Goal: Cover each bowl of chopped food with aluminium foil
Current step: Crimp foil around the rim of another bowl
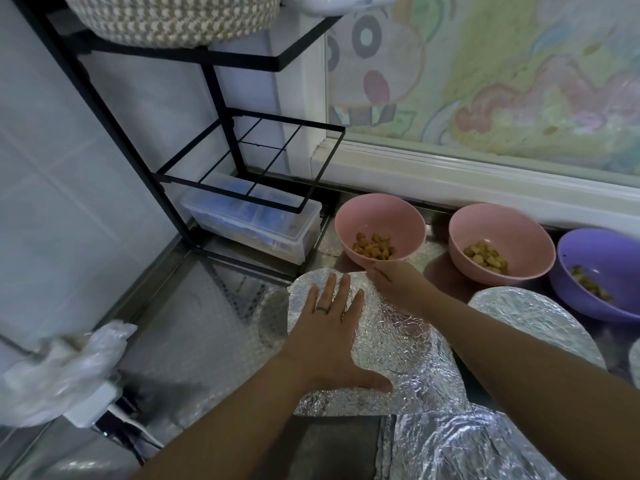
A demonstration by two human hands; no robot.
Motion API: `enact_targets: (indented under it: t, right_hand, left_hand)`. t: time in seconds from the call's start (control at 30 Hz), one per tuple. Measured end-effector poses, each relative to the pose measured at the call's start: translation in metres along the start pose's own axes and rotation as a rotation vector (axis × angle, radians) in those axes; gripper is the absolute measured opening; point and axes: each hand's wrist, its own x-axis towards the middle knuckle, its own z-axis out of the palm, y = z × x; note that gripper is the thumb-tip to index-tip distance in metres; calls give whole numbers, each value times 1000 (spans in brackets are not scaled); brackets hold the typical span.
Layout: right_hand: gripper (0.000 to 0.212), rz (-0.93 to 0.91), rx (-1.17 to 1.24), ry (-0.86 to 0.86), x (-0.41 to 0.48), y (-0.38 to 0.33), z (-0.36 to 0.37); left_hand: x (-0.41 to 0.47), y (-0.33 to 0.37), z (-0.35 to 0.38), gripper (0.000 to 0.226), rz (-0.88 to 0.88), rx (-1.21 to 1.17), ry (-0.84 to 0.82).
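Observation:
A foil-covered bowl [398,344] sits in front of me on the steel counter. My left hand [334,327] presses flat on the foil, fingers spread and straight. My right hand [394,285] curls over the foil's far edge, beside the rim of a pink bowl [379,220] holding chopped brown food. A second pink bowl [502,237] with similar food stands to the right. A purple bowl [602,268] with chopped food is at the far right. Another foil-covered bowl [533,323] lies by my right forearm. More foil [460,445] trails toward the bottom.
A black wire rack [214,140] stands at the back left with a clear plastic box [252,220] under it. Crumpled plastic wrap [62,372] lies at the left. A window frame [450,174] borders the back.

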Motion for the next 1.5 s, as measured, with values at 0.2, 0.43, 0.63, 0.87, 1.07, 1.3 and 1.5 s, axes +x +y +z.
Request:
enact_targets:
  t: [0.2,0.43,0.63,0.87,1.07,1.3,1.5]
  right_hand:
    - [29,69,137,327,-46,0,10]
    - [26,266,457,301,-41,16,16]
    - [49,361,629,215,-42,32,27]
    - [34,140,368,557,-83,-18,13]
    - [50,296,388,579,-93,-24,63]
    - [45,409,642,698,-94,-20,63]
    - [39,505,966,681,-94,-8,74]
  left_hand:
    - [1,0,1,143,-12,0,-3]
    - [3,0,2,144,-16,5,-12]
    - [3,0,2,143,-22,8,-15]
    - [3,1,2,142,-34,2,-10]
    - [4,1,7,141,-51,-8,30]
    - [4,1,7,142,-43,-5,16]
    - [4,0,8,144,-38,-10,19]
